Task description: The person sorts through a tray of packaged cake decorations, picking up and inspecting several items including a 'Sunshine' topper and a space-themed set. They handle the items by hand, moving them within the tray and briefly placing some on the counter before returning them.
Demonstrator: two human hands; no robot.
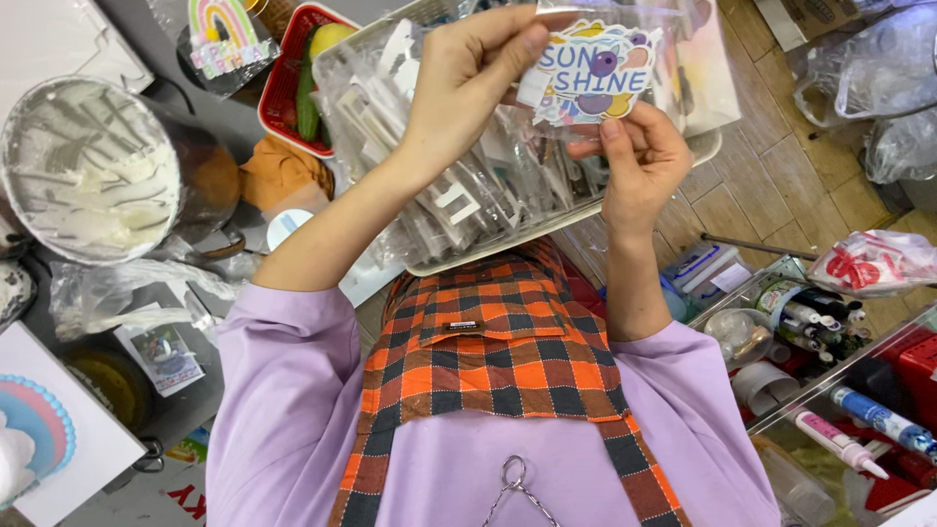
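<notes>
We are holding a colourful cake-topper card [590, 73] in its clear sleeve above the tray of packets [459, 195]. Our left hand [468, 83] is pinching its left edge; our right hand [639, 156] is pinching the lower edge, keeping it flat for reading.

A clear plastic sleeve [595, 73] holding a colourful cut-out sticker in blue, yellow, purple and white sits pinched between both grips. Behind and below the grip, a tray [705, 148] is packed with more clear packets [459, 195] of white pieces. Far left of the grip lies a wrapped rainbow-shaped topper [224, 34]. Below right of the grip, a red-and-white printed bag [874, 263] lies crumpled.
</notes>
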